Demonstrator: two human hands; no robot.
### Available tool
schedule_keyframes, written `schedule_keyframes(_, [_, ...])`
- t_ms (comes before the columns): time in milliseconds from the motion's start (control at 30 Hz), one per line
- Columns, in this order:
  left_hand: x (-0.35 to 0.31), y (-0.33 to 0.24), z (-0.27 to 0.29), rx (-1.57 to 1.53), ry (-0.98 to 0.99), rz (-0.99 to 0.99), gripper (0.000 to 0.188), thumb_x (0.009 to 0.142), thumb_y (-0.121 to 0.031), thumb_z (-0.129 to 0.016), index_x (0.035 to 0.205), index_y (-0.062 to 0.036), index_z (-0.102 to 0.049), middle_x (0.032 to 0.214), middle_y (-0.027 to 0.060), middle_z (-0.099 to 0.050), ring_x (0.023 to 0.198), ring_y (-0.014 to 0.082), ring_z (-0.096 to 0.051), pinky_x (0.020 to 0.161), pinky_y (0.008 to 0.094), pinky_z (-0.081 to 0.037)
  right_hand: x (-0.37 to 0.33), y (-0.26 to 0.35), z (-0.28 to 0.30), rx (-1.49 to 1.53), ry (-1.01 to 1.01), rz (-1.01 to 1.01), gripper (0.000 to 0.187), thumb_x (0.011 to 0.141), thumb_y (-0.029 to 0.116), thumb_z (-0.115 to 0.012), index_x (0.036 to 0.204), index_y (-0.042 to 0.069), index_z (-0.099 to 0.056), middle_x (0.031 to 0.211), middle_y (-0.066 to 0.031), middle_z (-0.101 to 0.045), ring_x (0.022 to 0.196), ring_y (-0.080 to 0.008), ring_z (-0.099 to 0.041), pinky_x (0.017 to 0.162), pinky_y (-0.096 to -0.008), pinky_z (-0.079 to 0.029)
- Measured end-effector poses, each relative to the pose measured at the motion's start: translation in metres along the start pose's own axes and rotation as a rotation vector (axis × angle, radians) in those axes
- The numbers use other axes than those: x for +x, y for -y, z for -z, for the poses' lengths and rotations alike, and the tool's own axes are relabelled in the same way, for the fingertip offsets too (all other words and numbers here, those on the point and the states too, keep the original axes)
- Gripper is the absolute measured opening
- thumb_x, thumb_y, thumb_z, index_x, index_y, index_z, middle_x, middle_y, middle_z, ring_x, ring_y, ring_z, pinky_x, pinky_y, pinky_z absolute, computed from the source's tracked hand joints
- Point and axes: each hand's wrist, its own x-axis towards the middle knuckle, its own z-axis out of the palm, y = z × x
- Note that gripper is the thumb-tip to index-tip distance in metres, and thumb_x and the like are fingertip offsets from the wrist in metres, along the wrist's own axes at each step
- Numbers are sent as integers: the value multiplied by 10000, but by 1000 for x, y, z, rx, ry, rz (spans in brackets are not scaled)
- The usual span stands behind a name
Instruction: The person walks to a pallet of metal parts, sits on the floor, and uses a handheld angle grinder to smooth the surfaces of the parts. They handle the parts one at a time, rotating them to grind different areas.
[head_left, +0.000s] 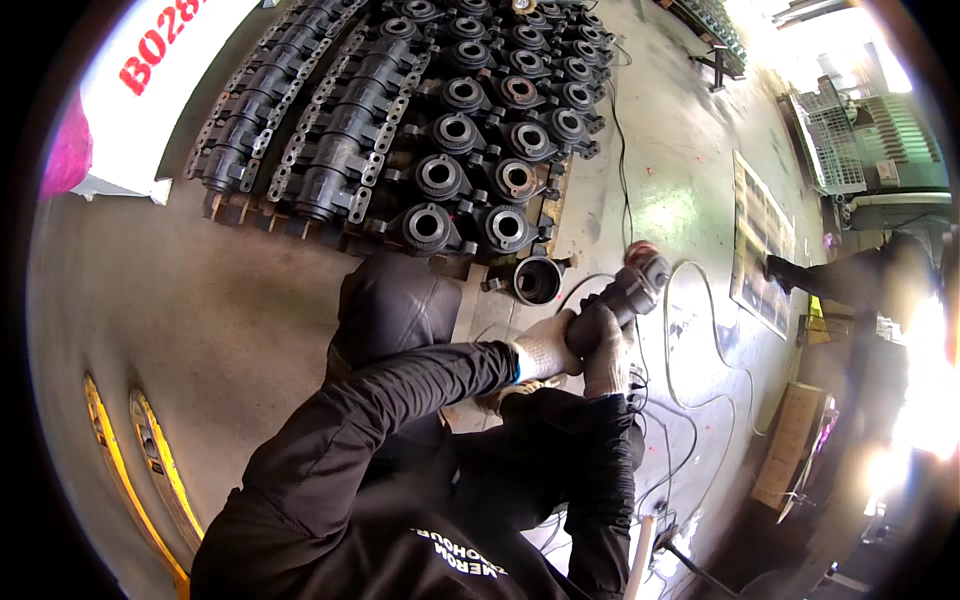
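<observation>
Both my hands, in pale knitted work gloves, are closed around a dark angle grinder [630,293]. My left hand [547,346] wraps the rear of its body, and my right hand [606,358] grips beside it, slightly farther forward. The grinder's head points up and away to the right, with a reddish-brown round attachment at its tip; its exact kind is not clear. Left of the tool stands a black cylindrical metal part [537,281] with an open bore, at the near corner of the loaded pallet. The grinder's head is apart from this part.
Several rows of black ring-shaped metal parts [456,133] and long roller-like assemblies [352,135] cover the pallet ahead. Cables and a pale hose [712,300] snake over the floor at right. Yellow forks [160,460] lie at left. Another person's arm [835,280] reaches in from the right.
</observation>
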Motion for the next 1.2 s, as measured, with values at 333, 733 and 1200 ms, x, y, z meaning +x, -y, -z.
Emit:
schedule_keyframes(333, [67,109,-71,501,114,17,395,861,-315,-652,1133,-50,-545,1063,145,-680,1053,346,-624,841,435,-459,61,-63,3,-588,-427,-74,1101,706,198,-784,1544,58,-84,1430,-249,-432,1318,-345,-469,1112,-389,-357])
schedule_keyframes(733, [73,68,-36,-36,115,331,798,657,-376,-873,1179,68,-466,1132,220,-650,1117,330,-626,935,381,-496,95,-74,14,-343,-345,-153,915,824,267,-783,1506,80,-202,1303,-203,-532,1124,-262,-571,980,-364,-458])
schedule_keyframes(1200, [94,94,-52,-152,98,154,738,758,-417,-814,1178,79,-464,1176,177,-652,1154,293,-600,998,354,-439,111,-80,-2,-446,-359,-118,911,786,210,-804,1502,87,-254,1292,-169,-540,1082,-222,-577,950,-343,-471])
